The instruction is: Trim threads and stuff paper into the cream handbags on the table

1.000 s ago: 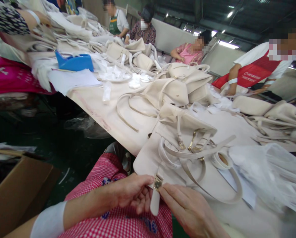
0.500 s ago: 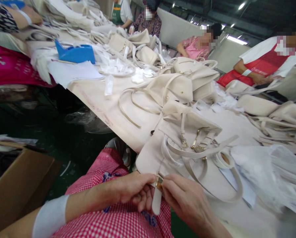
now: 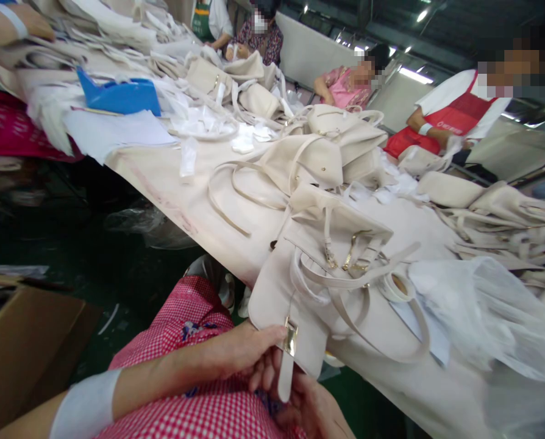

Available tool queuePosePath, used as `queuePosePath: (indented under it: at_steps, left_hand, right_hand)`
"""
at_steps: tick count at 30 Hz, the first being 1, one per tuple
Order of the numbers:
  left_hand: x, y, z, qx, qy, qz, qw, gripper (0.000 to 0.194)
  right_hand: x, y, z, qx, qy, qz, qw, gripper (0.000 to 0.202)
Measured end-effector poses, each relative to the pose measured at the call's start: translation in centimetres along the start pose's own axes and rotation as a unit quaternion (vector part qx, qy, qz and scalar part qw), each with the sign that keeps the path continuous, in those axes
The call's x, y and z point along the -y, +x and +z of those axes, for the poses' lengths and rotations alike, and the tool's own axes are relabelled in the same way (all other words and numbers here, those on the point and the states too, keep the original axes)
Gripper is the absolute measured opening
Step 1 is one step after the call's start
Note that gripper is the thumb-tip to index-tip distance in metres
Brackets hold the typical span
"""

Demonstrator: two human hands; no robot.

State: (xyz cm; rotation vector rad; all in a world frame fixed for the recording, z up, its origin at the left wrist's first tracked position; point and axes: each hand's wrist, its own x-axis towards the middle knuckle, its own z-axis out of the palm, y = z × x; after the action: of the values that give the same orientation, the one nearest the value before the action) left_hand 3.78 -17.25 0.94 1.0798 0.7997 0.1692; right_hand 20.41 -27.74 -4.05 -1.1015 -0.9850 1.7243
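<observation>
Gripping the flap (image 3: 272, 292) of the beige handbag (image 3: 341, 222) with the left hand (image 3: 258, 350), thumb beside the gold clasp (image 3: 291, 339), at the near edge of the worktable (image 3: 163, 189). Holding the right hand (image 3: 313, 407) partly curled near the strap tab (image 3: 286, 379); cannot tell whether gripping it. Right of the handbag, near a tape roll (image 3: 386, 289).

Dark green floor (image 3: 135, 292) at left; pale table (image 3: 163, 183) across the middle; lit ceiling lights (image 3: 416, 75) at upper right.
</observation>
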Motion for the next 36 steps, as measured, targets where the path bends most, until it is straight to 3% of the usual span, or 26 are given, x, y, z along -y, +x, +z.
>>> queuePosePath:
  at_steps: [2, 6, 7, 11, 12, 14, 16, 18, 21, 25, 28, 36]
  left_hand:
    - [0.3, 0.5, 0.3, -0.027, 0.026, 0.001, 0.999, 0.063]
    - [0.8, 1.2, 0.6, -0.035, 0.045, 0.02, 0.998, 0.065]
    - [0.5, 0.9, 0.6, -0.009, 0.052, 0.021, 0.998, 0.064]
    - [-2.5, -2.8, 0.2, 0.178, 0.131, -0.001, 0.975, 0.042]
    - [-3.6, -3.8, 0.1, 0.178, 0.155, 0.014, 0.971, 0.037]
    - [-5.5, -5.0, 0.0, 0.079, 0.237, 0.134, 0.959, 0.029]
    - [-6.6, -4.7, 0.1, -0.019, 0.357, 0.289, 0.888, 0.029]
    - [-6.8, -3.2, 0.1, -0.048, 0.484, 0.381, 0.786, 0.033]
    - [-6.4, -0.7, 0.3, -0.027, 0.625, 0.416, 0.66, 0.038]
    - [-6.9, 0.4, 0.9, 0.019, 0.72, 0.432, 0.542, 0.037]
    - [-7.6, 0.3, 1.6, 0.047, 0.753, 0.443, 0.484, 0.036]
    - [-7.3, 0.7, 1.8, 0.094, 0.767, 0.484, 0.41, 0.022]
  right_hand:
    - [-0.9, 1.3, 1.4, -0.06, 0.109, -0.032, 0.992, 0.056]
    - [-0.3, 3.5, 3.6, -0.08, 0.24, -0.111, 0.961, 0.039]
    - [0.0, 3.7, 3.7, -0.089, 0.254, -0.112, 0.956, 0.039]
    - [1.1, 3.0, 2.7, -0.185, 0.287, -0.086, 0.936, 0.026]
    - [1.3, 2.7, 2.3, -0.201, 0.303, -0.081, 0.928, 0.022]
    - [1.9, 2.3, 1.9, -0.211, 0.352, -0.059, 0.91, 0.022]
    - [2.6, 2.1, 1.9, -0.203, 0.406, -0.031, 0.891, 0.023]
    - [3.2, 2.1, 1.9, -0.198, 0.44, -0.027, 0.876, 0.021]
    - [3.5, 2.1, 1.8, -0.173, 0.424, -0.058, 0.887, 0.019]
    - [2.9, 1.9, 1.4, -0.173, 0.399, -0.087, 0.896, 0.019]
    - [2.3, 1.9, 1.1, -0.184, 0.426, -0.08, 0.882, 0.022]
    - [2.4, 2.3, 1.6, -0.193, 0.485, -0.039, 0.852, 0.023]
